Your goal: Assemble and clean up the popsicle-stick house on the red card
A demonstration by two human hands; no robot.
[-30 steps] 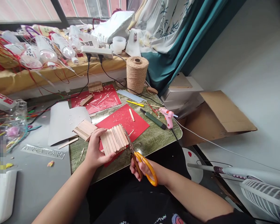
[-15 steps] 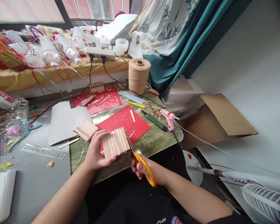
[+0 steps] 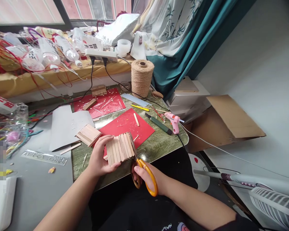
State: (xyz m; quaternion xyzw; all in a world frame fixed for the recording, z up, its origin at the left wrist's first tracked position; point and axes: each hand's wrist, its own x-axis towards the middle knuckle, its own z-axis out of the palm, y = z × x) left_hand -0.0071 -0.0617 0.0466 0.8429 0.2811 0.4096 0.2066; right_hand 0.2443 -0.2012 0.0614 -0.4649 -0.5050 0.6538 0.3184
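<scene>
My left hand (image 3: 101, 157) grips the left end of a panel of popsicle sticks (image 3: 119, 148) set side by side, fingers above and thumb below. In my right hand (image 3: 144, 175) are scissors with orange handles (image 3: 154, 184); their blades lie along the right edge of the panel. Whether the blades touch the wood I cannot tell. Under the panel is a red sheet (image 3: 144, 130) with a loose popsicle stick (image 3: 136, 119) and shavings on it. Another popsicle-stick piece (image 3: 88, 134) rests just left of my left hand.
A green cutter-like tool (image 3: 159, 124) and a pink glue gun (image 3: 173, 120) lie at the table's right side. Behind them stand a twine spool (image 3: 142, 78) and a yellow pen (image 3: 140, 107). A power strip (image 3: 101, 55) sits on the cluttered sill; an open cardboard box (image 3: 231, 118) is on the right.
The scissor handles have spread apart, and my right hand has shifted slightly left. My left hand and the popsicle-stick panel stay nearly in place.
</scene>
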